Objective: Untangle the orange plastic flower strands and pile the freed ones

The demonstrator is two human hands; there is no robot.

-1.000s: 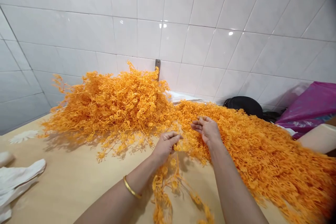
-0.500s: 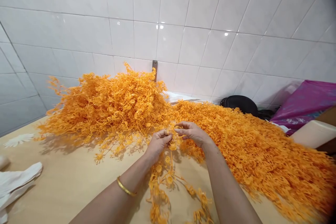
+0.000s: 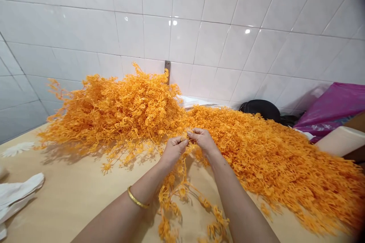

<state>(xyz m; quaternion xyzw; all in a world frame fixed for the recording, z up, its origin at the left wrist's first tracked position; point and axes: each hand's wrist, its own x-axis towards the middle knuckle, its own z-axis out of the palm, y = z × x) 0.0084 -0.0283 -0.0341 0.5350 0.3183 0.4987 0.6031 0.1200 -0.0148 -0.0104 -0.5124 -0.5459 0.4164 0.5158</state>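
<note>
The orange sprig (image 3: pixel 182 190) pinched between the left hand (image 3: pixel 172 150) and right hand (image 3: pixel 203 141) trails off the near edge. Its thin stem is lost under the fingers (image 3: pixel 182 142). At the left edge a white cloth (image 3: pixel 17 193) is cut off. The orange heap (image 3: pixel 119 114) hides the foot of a metal strip (image 3: pixel 167 67) on the far wall and the lower part of a black thing (image 3: pixel 261 108), too covered to make out. On the right, a purple bag (image 3: pixel 336 102) is cropped by the edge.
</note>
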